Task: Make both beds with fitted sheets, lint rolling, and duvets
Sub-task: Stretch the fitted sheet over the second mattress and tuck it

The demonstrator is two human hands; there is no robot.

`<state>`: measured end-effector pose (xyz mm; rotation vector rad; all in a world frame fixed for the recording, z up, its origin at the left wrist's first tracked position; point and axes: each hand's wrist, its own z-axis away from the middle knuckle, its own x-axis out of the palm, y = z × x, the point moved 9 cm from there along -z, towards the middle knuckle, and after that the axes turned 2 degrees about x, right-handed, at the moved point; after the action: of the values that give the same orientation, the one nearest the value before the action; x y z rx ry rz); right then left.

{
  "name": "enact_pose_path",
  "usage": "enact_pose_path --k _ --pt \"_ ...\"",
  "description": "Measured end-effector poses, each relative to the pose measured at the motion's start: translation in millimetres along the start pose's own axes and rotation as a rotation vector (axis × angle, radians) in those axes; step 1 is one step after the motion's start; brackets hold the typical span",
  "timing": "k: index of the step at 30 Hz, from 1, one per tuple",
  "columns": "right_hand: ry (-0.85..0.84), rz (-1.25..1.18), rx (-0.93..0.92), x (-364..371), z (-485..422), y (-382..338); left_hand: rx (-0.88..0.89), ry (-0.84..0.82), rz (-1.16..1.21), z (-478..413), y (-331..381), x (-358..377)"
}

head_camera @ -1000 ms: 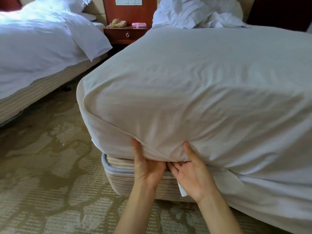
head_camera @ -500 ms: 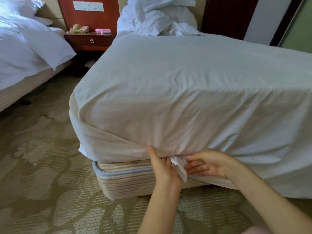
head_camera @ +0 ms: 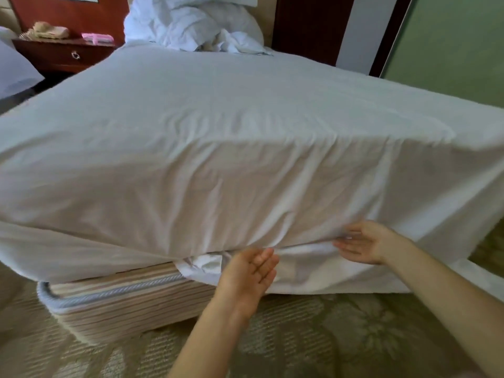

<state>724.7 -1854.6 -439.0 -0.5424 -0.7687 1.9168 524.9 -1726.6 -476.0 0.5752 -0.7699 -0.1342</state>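
Note:
A white fitted sheet (head_camera: 245,137) covers the mattress of the near bed and hangs loose along the foot edge. My left hand (head_camera: 249,276) is flat, palm up, fingers together, against the hanging sheet fold just below the mattress edge. My right hand (head_camera: 362,245) is further right, palm up, its fingertips pushed into the gap under the mattress with sheet cloth over them. Neither hand visibly grips the cloth. The striped bed base (head_camera: 122,304) shows bare at the left corner. A crumpled white duvet (head_camera: 196,23) is heaped at the head of the bed.
A dark wooden nightstand (head_camera: 62,54) stands at the back left with a beige telephone (head_camera: 50,30) and a pink object (head_camera: 98,38) on it. A corner of the second bed's white bedding (head_camera: 13,75) shows at far left. Patterned carpet (head_camera: 313,336) lies underfoot; a green wall (head_camera: 450,45) is right.
The view swung right along the foot of the bed. Both hands moved right along the mattress edge and spread apart; the right hand let go of the pinched sheet corner and opened flat.

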Motion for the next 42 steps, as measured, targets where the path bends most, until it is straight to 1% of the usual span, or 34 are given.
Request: enact_pose_path --k 3,5,7,10,13,14,16,17,18,20,23,25,27,30,31,33,35,37,38,40,42 --pt "0.038 0.158 -0.006 -21 -24 -12 0.089 0.045 -0.092 -18 -3 14" --pt "0.002 0.211 -0.038 -29 -45 -15 0.123 0.094 -0.088 -27 -6 20" --pt "0.035 0.25 -0.102 -44 -66 -22 0.121 0.126 -0.036 -34 -11 33" --pt "0.104 0.372 -0.284 -64 -95 -39 0.141 0.169 0.116 -46 -15 54" --pt "0.125 0.579 -0.549 -66 -103 -52 0.253 0.227 0.271 -62 -19 70" --pt "0.137 0.67 -0.637 -67 -103 -54 0.291 0.255 0.313 -67 -23 74" --pt "0.187 0.957 -0.8 -68 -100 -60 0.353 0.298 0.395 -74 -32 81" --pt "0.206 1.058 -0.866 -69 -99 -64 0.389 0.309 0.423 -75 -36 85" --pt "0.203 1.098 -0.902 -70 -101 -69 0.419 0.322 0.436 -76 -38 87" --pt "0.17 1.09 -0.929 -69 -105 -77 0.471 0.359 0.441 -78 -41 89" --pt "0.126 0.983 -0.875 -67 -109 -79 0.515 0.439 0.396 -77 -39 91" --pt "0.09 0.809 -0.774 -67 -111 -73 0.518 0.481 0.35 -75 -38 94" --pt "0.002 0.536 -0.587 -64 -113 -57 0.503 0.509 0.319 -72 -38 96" --pt "-0.241 -0.016 -0.208 -47 -105 -31 0.48 0.573 0.238 -67 -36 97" --pt "-0.342 -0.102 -0.116 -38 -98 -26 0.473 0.585 0.216 -66 -35 98" --pt "-0.515 -0.116 0.017 -23 -84 -22 0.462 0.585 0.177 -66 -34 94" --pt "-0.623 -0.094 0.098 -19 -74 -23 0.425 0.578 0.147 -64 -34 87" --pt "-0.685 -0.136 0.155 -20 -69 -27 0.377 0.601 0.082 -59 -31 82" --pt "-0.707 -0.179 0.179 -21 -68 -29 0.356 0.642 0.058 -54 -29 81" --pt "-0.773 -0.283 0.209 -24 -70 -28 0.355 0.777 0.024 -40 -26 68" --pt "-0.822 -0.393 0.24 -21 -72 -24 0.412 0.925 -0.037 -25 -18 37"
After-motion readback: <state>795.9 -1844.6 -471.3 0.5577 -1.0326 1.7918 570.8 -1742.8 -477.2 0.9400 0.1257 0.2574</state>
